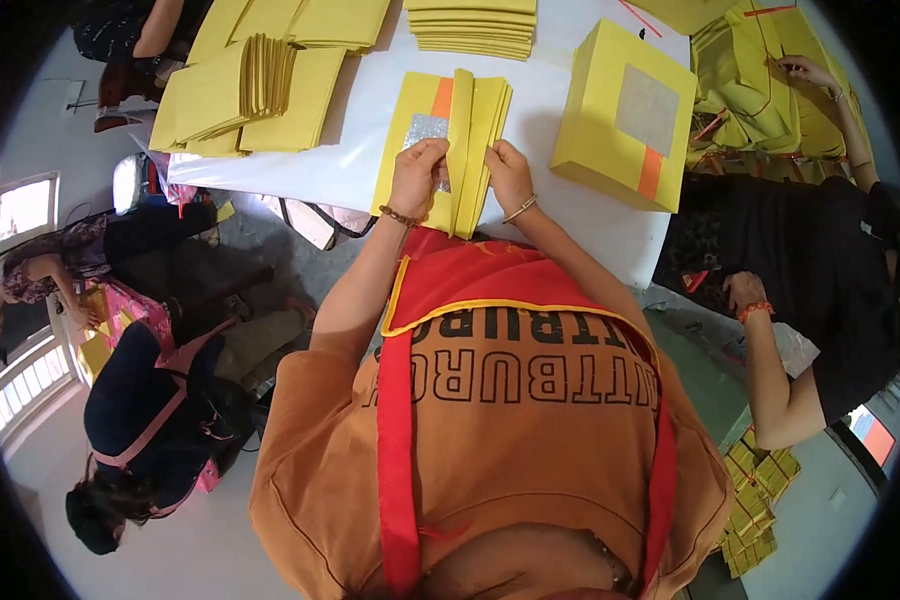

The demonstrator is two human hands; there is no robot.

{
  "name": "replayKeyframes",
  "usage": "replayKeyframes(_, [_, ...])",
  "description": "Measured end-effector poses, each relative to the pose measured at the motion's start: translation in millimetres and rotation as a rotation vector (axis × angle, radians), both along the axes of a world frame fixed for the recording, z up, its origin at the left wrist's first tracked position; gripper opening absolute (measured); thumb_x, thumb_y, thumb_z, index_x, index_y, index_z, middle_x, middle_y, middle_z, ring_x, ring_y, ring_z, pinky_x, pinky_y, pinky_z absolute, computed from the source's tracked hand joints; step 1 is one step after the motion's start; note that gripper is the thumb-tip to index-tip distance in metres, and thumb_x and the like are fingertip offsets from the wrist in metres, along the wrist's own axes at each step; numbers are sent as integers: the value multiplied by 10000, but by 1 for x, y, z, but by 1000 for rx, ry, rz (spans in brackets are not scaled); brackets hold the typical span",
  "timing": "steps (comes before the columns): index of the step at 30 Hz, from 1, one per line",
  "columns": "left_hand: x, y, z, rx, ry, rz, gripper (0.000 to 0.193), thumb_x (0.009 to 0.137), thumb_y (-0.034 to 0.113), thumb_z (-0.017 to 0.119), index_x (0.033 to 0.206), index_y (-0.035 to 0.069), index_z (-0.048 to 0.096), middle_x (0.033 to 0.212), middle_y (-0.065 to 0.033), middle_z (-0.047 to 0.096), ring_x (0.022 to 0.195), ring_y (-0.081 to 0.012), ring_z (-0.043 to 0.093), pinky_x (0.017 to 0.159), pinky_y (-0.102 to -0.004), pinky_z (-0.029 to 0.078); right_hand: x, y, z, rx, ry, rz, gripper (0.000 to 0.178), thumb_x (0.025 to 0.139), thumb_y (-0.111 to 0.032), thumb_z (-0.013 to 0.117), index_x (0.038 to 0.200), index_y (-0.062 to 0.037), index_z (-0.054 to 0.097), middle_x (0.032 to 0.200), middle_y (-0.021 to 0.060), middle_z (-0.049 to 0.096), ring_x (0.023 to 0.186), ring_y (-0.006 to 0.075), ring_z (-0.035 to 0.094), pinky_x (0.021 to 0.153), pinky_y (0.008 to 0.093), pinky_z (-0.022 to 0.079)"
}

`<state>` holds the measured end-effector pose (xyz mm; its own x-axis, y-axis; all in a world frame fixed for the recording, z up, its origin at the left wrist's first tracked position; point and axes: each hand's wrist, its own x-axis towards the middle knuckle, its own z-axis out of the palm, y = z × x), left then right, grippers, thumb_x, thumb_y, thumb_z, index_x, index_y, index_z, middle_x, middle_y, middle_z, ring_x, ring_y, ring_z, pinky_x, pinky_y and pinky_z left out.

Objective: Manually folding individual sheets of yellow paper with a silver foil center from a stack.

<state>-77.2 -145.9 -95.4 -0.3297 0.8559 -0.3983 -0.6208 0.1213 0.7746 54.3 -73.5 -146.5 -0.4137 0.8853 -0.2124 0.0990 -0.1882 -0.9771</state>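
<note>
A small bundle of yellow paper sheets (pixel 478 130) stands before me at the table's near edge, several layers showing along its right side. A folded strip of the paper is raised along its middle. My left hand (pixel 420 180) is closed in a pinch on the paper beside this fold, partly covering a silver patch (pixel 428 128). Above that patch runs an orange band (pixel 442 97). My right hand (pixel 511 176) is closed on the bundle's right edge, its thumb toward the fold; some fingertips are hidden.
A tall yellow paper stack (pixel 590 110) with a silver patch stands to the right. Folded yellow papers (pixel 260 95) lie at left, another pile (pixel 470 28) at the back of the white table (pixel 370 130). A co-worker's hand (pixel 808 72) touches tied yellow bundles (pixel 745 80) at far right.
</note>
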Motion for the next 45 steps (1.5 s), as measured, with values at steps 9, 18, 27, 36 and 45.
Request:
replayKeyframes(9, [-1,2,-2,-1,40,-8,132,863,135,532,866,18,594,727,-17,600,614,-86,553,569,-205,447,-5,-2,14,-109,145,-54,284,870,-237,510,792,32,560,679,57,541,640,117,513,583,274,409])
replayKeyframes(18, [1,0,-1,-2,10,15,144,858,143,555,874,7,599,719,-19,593,582,-68,515,526,-193,414,-1,-3,11,-146,86,-12,293,883,-249,505,788,22,560,680,30,532,644,83,478,592,251,398])
replayKeyframes(27, [1,1,5,-22,6,-7,149,860,130,548,883,-7,603,741,-33,603,616,-83,536,569,-207,439,-1,0,-2,-142,138,-15,282,875,-229,506,776,34,535,660,45,511,637,94,472,608,257,402])
replayKeyframes(36, [-1,6,2,8,23,-6,133,837,92,552,868,-27,602,733,-41,593,630,-102,553,593,-237,471,-2,2,-1,-84,136,-26,278,875,-226,505,789,35,547,676,46,534,646,95,489,605,257,407])
replayKeyframes(45, [-1,3,0,-24,13,-3,118,837,86,554,862,-23,594,719,-48,588,606,-104,551,565,-222,468,-1,-1,2,-179,209,-28,274,879,-220,505,810,38,569,724,34,559,681,92,511,632,248,417])
